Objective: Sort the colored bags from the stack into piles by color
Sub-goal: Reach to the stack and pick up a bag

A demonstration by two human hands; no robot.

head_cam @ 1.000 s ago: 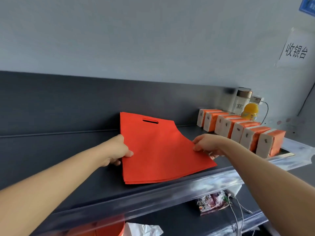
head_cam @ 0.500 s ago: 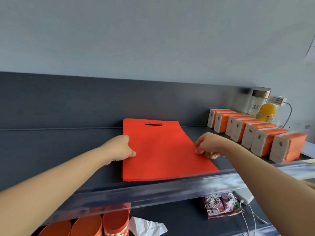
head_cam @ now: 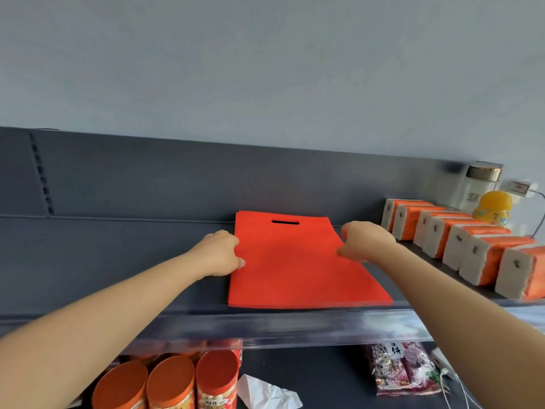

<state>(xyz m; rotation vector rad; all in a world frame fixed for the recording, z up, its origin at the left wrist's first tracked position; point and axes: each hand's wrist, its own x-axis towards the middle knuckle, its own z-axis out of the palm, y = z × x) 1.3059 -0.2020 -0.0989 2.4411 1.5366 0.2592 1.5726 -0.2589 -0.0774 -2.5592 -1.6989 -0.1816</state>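
A flat pile of red bags point(head_cam: 298, 270) with a cut-out handle slot at the far end lies on the dark upper shelf point(head_cam: 118, 261), square to its front edge. My left hand point(head_cam: 219, 252) holds the pile's left edge, thumb on top and fingers curled. My right hand point(head_cam: 365, 242) holds the right edge with curled fingers. Only red bags are in view.
A row of several white-and-orange packs point(head_cam: 460, 246) stands on the shelf to the right, with a jar point(head_cam: 480, 184) and a yellow bottle point(head_cam: 494, 206) behind. The clear shelf lip point(head_cam: 295, 324) runs along the front. Below stand orange cans point(head_cam: 171, 382), crumpled paper point(head_cam: 265, 394) and a snack packet point(head_cam: 398, 367).
The red pile has turned from a slant to lie square on the shelf. Both hands have slid farther back along its side edges.
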